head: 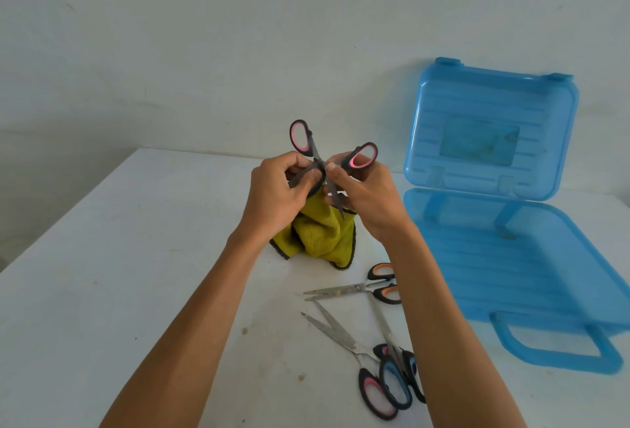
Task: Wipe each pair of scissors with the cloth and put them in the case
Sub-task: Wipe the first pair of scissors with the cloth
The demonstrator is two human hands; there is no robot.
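Wiping step, first pair by the look of it. Both hands are up off the worktop (136, 257), with the pink-handled scissors (308, 144) between them, spread wide, handles up and tips down.

The left hand (276, 189) is closed round the cloth (320, 233), bunching it over one blade; the rest of the cloth hangs below the hand down to the worktop. The right hand (368, 196) pinches the other arm of the scissors near the pivot, its bare blade pointing down past the fingers. Holding them open probably lets the cloth reach each blade's inner face, and tips-down keeps the points away from the person.

The case (511, 257) is just right of the right hand, beyond the forearm. It is open, with the lid (491, 127) standing up against the wall. No scissors are visible inside, so nothing looks stowed yet.

Three pairs still wait under the right forearm, nearer the person than the hands:
- orange-handled pair (347, 289)
- second pink-handled pair (341, 335)
- blue-handled pair (385, 328)

Their blades cross and the last two pairs' handles overlap.
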